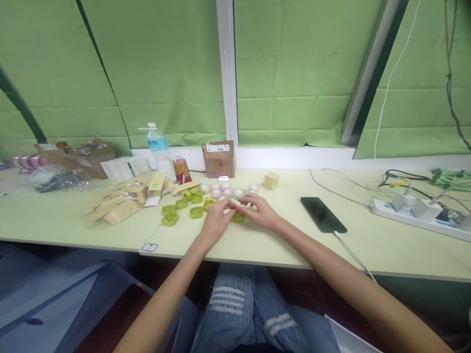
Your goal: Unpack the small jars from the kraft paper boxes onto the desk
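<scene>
My left hand (218, 219) and my right hand (258, 211) meet over the table, fingertips touching and bent together around something too small to make out. Just under the fingers of my right hand sits a green plastic piece (239, 216). Several more green pieces, such as one small open green tray (170, 219) and another green tray (196, 212), lie to the left of my hands. Behind my fingers are several round clear containers with pale pink contents, one clear container (253, 188) at the right of the group.
Flattened cardboard pieces (125, 208) lie at the left. A bottle (158, 147), a drink bottle (181, 169) and a brown box (220, 159) stand behind. To the right are a small box (271, 181), a phone (323, 214) and a power strip (415, 218) with cables.
</scene>
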A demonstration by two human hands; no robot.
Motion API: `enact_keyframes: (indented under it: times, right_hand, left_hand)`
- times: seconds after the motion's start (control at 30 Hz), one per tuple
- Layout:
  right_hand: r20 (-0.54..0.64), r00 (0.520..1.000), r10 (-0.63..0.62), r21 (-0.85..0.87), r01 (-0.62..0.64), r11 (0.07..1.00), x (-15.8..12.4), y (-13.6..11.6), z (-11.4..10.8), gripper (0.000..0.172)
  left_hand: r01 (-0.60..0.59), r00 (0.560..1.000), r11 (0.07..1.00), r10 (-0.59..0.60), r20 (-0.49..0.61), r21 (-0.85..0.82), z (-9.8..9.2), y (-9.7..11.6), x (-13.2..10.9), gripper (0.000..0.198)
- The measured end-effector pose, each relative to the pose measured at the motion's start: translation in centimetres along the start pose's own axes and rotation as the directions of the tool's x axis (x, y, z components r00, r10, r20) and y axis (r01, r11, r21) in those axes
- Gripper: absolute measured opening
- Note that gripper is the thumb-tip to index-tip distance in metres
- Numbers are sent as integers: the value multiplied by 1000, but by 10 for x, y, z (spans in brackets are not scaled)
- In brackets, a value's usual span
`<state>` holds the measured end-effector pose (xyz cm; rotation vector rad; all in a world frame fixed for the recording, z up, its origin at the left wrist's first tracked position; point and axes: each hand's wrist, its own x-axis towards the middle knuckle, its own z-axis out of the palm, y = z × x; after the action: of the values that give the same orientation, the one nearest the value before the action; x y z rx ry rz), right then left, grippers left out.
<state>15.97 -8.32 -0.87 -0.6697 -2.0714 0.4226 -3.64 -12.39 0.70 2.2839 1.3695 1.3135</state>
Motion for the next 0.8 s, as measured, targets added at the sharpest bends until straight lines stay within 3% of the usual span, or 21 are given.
enact_keyframes:
  times: [0.13, 0.3, 0.57, 0.8]
  right_hand:
    - [15, 997, 75, 107, -76, 991, 4, -3, -1, 29]
    - [-6, 985, 174, 244, -167, 955, 5, -5, 1, 32]
    - [-57, 974, 219, 231, -201, 952, 6, -4, 3, 39]
    - [-70, 975, 210, 232, -189, 954, 7, -5, 1, 37]
  left_hand:
    - [-92, 996, 989, 94, -11, 115, 1, -1, -3, 6]
    - [-117, 993, 989, 117, 8, 89, 1, -3, -3, 8]
    - [-218, 975, 963, 221, -4, 159, 2, -6, -1, 17]
    - [-226, 973, 959, 231, -9, 169, 4, -8, -2, 19]
